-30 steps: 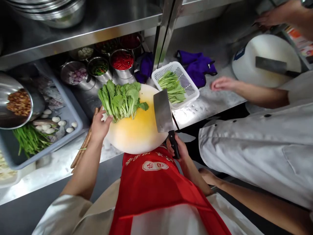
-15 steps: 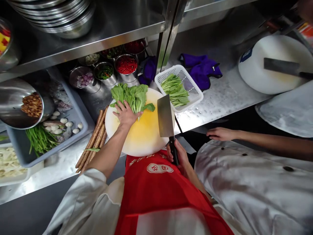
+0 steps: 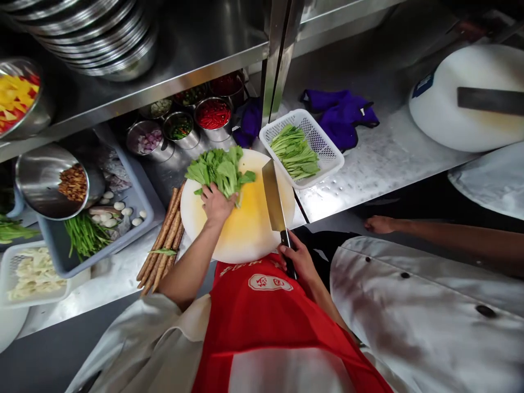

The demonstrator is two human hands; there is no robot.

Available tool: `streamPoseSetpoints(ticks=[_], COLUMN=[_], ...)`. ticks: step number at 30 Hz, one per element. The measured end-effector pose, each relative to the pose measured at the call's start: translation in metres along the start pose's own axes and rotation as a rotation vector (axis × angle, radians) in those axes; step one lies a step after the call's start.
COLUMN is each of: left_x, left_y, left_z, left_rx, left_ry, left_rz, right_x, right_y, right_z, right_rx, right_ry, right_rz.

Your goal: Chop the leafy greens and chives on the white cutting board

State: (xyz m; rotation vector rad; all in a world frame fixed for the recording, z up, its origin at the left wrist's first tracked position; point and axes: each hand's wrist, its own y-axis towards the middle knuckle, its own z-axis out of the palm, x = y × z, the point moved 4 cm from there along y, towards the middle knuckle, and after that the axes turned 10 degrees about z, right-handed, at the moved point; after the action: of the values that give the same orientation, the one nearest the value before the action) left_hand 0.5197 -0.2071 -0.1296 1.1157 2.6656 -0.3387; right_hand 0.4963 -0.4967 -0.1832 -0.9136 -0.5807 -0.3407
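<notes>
A bunch of leafy greens (image 3: 216, 168) lies on the upper left of the round white cutting board (image 3: 249, 240), which has a yellow stain in its middle. My left hand (image 3: 218, 204) rests on the stems at the near edge of the bunch, its fingers curled onto them. My right hand (image 3: 298, 254) is wrapped round the black handle of a cleaver (image 3: 273, 194). The cleaver's blade points away from me over the right side of the board. Behind the board's right edge stands a white basket (image 3: 332, 164) with cut green stems (image 3: 295, 153).
Brown roots (image 3: 166, 240) and a grey tub (image 3: 143, 218) stand left of the board. Metal pots of peppers (image 3: 213, 114) are behind it, under a steel shelf (image 3: 164, 82). Purple gloves (image 3: 341, 117) lie beyond the basket. A person in white (image 3: 409, 305) stands at the right.
My left hand's spread fingers have drawn together on the stems. The cleaver's blade has tilted slightly left. The view has shifted, and the other person's hand has closed.
</notes>
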Motion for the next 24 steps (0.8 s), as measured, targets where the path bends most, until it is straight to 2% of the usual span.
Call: streamPoseSetpoints(ticks=[3,5,8,10,11,13,15,18,20,22,24], left_x=[0.006,0.016,0.024,0.011,0.001,-0.026,-0.055,-0.095,-0.111,-0.116,-0.116], left_y=[-0.018,-0.016,0.007,0.021,0.026,0.030,0.035,0.044,0.048,0.054,0.064], left_z=[-0.011,-0.035,-0.079,-0.089,-0.086,-0.067,-0.042,-0.005,0.012,0.019,0.013], left_rx=[0.222,0.311,0.267,0.296,0.365,0.527,0.594,0.581,0.622,0.650,0.624], left_ry=[-0.033,0.060,0.308,0.409,0.426,0.420,0.413,0.478,0.572,0.645,0.640], left_rz=[0.119,0.241,0.489,0.774,0.946,1.253,1.456,1.651,1.743,1.787,1.798], right_x=[-0.004,-0.005,-0.008,-0.011,-0.013,-0.018,-0.024,-0.035,-0.042,-0.049,-0.054], right_y=[0.000,0.000,-0.002,-0.005,-0.006,-0.009,-0.012,-0.015,-0.017,-0.018,-0.018], right_z=[0.003,0.007,0.014,0.018,0.020,0.024,0.029,0.038,0.045,0.052,0.058], right_rx=[-0.017,-0.017,-0.025,-0.043,-0.057,-0.095,-0.137,-0.185,-0.201,-0.211,-0.221], right_ry=[0.037,0.064,0.096,0.122,0.135,0.159,0.183,0.211,0.216,0.222,0.235], right_rz=[0.001,-0.002,-0.006,-0.020,-0.029,-0.045,-0.059,-0.087,-0.109,-0.124,-0.122])
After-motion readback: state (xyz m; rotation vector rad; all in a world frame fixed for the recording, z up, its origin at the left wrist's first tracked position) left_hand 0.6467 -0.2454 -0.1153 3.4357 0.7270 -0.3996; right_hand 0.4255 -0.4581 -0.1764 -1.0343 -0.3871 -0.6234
